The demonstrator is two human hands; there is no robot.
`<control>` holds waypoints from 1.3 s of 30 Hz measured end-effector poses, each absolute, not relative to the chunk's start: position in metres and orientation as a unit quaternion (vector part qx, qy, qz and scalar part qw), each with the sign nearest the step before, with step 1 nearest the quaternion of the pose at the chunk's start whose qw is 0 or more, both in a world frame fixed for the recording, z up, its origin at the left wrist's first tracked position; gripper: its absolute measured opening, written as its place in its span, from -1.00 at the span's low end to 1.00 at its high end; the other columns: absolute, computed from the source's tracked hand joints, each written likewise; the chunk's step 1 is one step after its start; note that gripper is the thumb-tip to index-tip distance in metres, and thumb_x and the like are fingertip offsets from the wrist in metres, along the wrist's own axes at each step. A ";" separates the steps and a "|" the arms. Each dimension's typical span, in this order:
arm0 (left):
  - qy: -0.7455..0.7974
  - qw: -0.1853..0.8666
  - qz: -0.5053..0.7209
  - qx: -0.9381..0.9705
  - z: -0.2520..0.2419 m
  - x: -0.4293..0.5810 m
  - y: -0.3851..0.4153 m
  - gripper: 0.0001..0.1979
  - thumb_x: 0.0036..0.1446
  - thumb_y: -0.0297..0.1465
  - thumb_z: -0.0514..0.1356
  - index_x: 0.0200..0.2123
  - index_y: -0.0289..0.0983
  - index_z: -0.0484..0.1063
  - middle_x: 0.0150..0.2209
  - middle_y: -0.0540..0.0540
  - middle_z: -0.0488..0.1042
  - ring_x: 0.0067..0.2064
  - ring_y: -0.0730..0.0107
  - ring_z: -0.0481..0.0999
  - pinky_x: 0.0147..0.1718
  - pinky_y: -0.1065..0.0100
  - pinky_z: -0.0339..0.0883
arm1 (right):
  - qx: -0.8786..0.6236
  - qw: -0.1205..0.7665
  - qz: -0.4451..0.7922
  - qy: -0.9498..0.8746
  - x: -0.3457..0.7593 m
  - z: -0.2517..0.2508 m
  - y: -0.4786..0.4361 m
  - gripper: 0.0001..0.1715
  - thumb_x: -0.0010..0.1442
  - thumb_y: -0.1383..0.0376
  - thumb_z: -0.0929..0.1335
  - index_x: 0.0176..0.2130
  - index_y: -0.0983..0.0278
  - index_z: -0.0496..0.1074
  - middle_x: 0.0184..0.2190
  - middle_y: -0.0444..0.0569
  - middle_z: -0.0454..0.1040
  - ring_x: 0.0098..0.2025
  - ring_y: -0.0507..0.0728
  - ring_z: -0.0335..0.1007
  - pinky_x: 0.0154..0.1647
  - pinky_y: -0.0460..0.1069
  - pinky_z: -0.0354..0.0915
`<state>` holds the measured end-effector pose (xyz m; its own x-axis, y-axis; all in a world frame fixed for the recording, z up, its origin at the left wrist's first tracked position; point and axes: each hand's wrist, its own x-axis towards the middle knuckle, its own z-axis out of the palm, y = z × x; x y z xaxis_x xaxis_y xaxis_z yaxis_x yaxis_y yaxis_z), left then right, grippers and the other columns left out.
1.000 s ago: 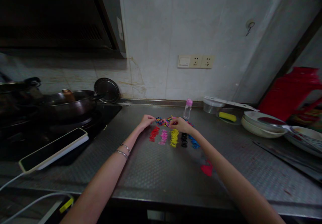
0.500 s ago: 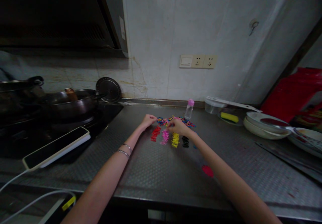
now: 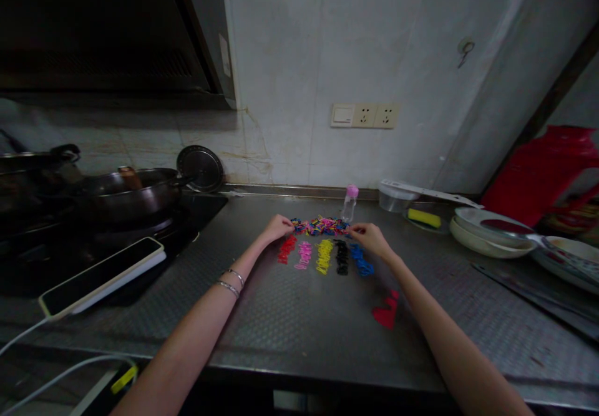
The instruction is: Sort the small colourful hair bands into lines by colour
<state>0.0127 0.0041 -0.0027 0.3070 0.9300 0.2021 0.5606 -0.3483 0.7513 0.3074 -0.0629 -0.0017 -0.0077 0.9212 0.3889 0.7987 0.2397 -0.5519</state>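
On the steel counter point(image 3: 290, 316) lies a mixed heap of small coloured bands point(image 3: 321, 225). In front of it are sorted rows: red point(image 3: 286, 249), pink point(image 3: 304, 254), yellow point(image 3: 324, 256), black point(image 3: 342, 256) and blue point(image 3: 361, 259). My left hand point(image 3: 277, 227) rests at the heap's left end, fingers curled and pinched. My right hand point(image 3: 371, 238) is at the heap's right end, above the blue row, fingertips pinched together. What either hand holds is too small to make out.
A small clear bottle with a pink cap point(image 3: 349, 203) stands behind the heap. A red scrap point(image 3: 385, 313) lies nearer me. A phone point(image 3: 100, 275) and a pan point(image 3: 126, 194) sit on the stove at left. Bowls point(image 3: 486, 232) and a plastic tub point(image 3: 395, 196) are at right.
My right hand has moved right, from the heap's middle to its right end, uncovering the black and blue rows. My left hand has stayed at the heap's left end.
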 end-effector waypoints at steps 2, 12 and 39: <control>0.488 0.275 0.302 0.771 -0.002 0.015 0.004 -0.76 -0.21 -0.34 0.18 -0.48 -0.38 0.54 -0.62 -0.04 0.43 -0.58 0.51 0.26 -0.56 0.47 0.07 | -0.609 0.355 0.092 -0.703 0.309 -0.006 -0.064 -0.62 0.01 0.09 0.27 -0.43 0.32 0.51 -0.52 -0.03 0.48 -0.48 0.06 0.33 -0.47 -0.10 0.17; 0.493 0.221 0.292 0.790 -0.013 0.016 0.011 -0.81 -0.22 -0.35 0.19 -0.51 -0.32 0.54 -0.59 -0.03 0.45 -0.54 0.48 0.30 -0.49 0.47 0.12 | -0.618 0.345 0.085 -0.701 0.311 -0.008 -0.065 -0.68 0.01 0.15 0.27 -0.44 0.31 0.51 -0.50 -0.02 0.50 -0.46 0.07 0.35 -0.43 -0.10 0.20; 0.403 0.263 0.316 0.818 0.013 0.080 -0.017 -0.72 -0.06 -0.33 0.12 -0.37 -0.39 0.53 -0.51 -0.09 0.49 -0.49 0.47 0.36 -0.49 0.47 0.17 | -0.652 0.306 0.056 -0.691 0.323 -0.006 -0.062 -0.73 0.01 0.22 0.27 -0.40 0.29 0.51 -0.43 -0.02 0.51 -0.38 0.07 0.37 -0.41 -0.13 0.16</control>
<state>0.0795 -0.0173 0.0131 0.4752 0.8257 0.3041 0.4941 -0.5364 0.6843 0.3232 -0.0615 -0.0062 0.0391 0.9360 0.3497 0.8671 0.1422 -0.4775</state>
